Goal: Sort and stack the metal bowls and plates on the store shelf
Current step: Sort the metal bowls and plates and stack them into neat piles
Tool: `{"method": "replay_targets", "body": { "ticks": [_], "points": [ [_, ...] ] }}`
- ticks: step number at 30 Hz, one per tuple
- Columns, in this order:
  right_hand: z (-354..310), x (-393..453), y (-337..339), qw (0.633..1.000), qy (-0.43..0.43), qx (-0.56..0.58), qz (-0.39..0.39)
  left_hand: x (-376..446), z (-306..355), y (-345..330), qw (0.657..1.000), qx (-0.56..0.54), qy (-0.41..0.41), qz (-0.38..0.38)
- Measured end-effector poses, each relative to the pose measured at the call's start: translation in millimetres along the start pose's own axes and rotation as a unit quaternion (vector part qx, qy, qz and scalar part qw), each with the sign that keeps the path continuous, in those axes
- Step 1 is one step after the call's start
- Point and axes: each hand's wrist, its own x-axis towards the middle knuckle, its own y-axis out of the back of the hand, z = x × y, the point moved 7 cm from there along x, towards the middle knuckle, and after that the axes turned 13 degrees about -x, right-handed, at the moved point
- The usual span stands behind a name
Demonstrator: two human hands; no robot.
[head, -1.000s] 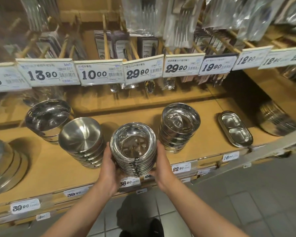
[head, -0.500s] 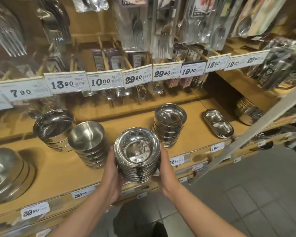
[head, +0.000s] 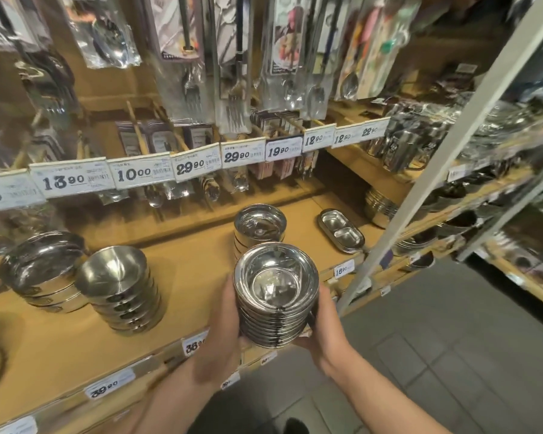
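Lifted off the wooden shelf (head: 60,343), bowl stack (head: 275,296) now over tiled floor (head: 452,355).

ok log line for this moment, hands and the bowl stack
left hand grips stack | right hand grips stack | bowl stack held off shelf | step: carrying

Two bowl stacks (head: 119,289) sit at the left on the shelf (head: 198,270). Another stack (head: 259,225) stands behind the held stack (head: 276,292). A two-part tray (head: 342,230) lies right.
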Motion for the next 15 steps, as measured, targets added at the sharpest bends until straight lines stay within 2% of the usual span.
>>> {"method": "replay_targets", "body": {
  "ticks": [2, 5, 8, 15],
  "points": [
    [-1, 3, 16, 1.0, 0.002, 0.002, 0.015, 9, -11, -6, 1.0, -0.016, 0.014, 0.021],
    [-2, 12, 40, 1.0, -0.007, -0.002, 0.024, 22, -19, -28, 0.999, 0.012, 0.016, -0.027],
    [-6, 28, 66, 1.0, -0.018, -0.008, 0.01, 41, -23, -52, 0.999, -0.003, 0.031, -0.04],
    [-38, 95, 125, 0.999, 0.019, -0.024, -0.037, 119, -51, -93, 0.996, -0.039, 0.036, 0.066]
  ]
}}
